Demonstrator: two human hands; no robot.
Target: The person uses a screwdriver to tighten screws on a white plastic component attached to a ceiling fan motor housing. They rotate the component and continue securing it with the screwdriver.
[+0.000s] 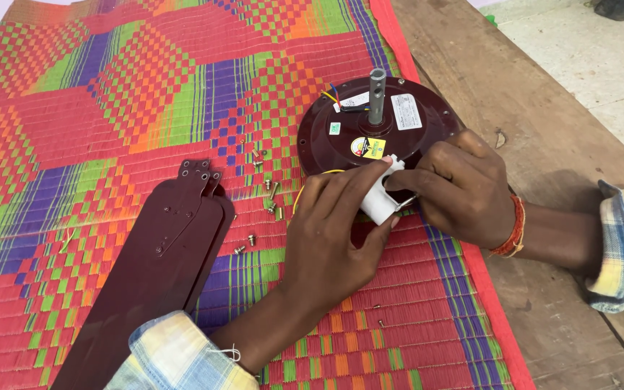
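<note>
Your left hand [334, 231] and right hand [460, 188] both grasp the white capacitor [380, 196] beside the maroon fan motor [341, 126], near the mat's [110, 87] right edge.

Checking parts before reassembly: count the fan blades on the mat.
3, stacked on the left of the mat: the top blade, the second blade showing its tip just right of it, and the third blade showing only an edge. More may be hidden underneath.

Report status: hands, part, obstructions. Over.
Left hand and right hand both gripping white capacitor beside maroon fan motor. Loose screws, stacked blades left.
</note>
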